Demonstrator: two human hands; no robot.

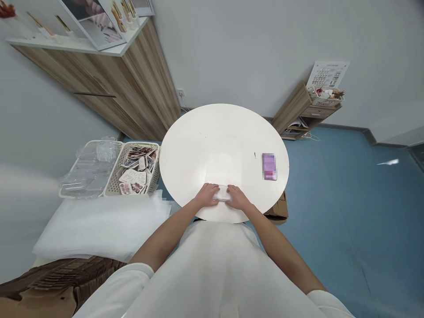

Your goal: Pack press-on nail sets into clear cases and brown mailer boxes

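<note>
A small white bundle point(222, 193), perhaps folded plastic or cloth, lies near the front edge of the round white table point(221, 132). At its left end, my left hand point(208, 194) grips it with curled fingers. The other end is between the thumb and fingers of my right hand point(237, 197). Both hands rest low over the tabletop, a short gap apart. A purple and pink item point(269, 166), blurred by pixels, lies on the right side of the table. Left of it is a small dark mark or object point(255, 155), too small to tell.
Left of the table are a basket of cards point(114, 183), a basket of clear plastic point(88, 170) and white sheets point(102, 225). A wooden cabinet point(142, 79) stands behind left, a small shelf point(293, 106) behind right. A cardboard box point(281, 207) sits beneath the table's right edge.
</note>
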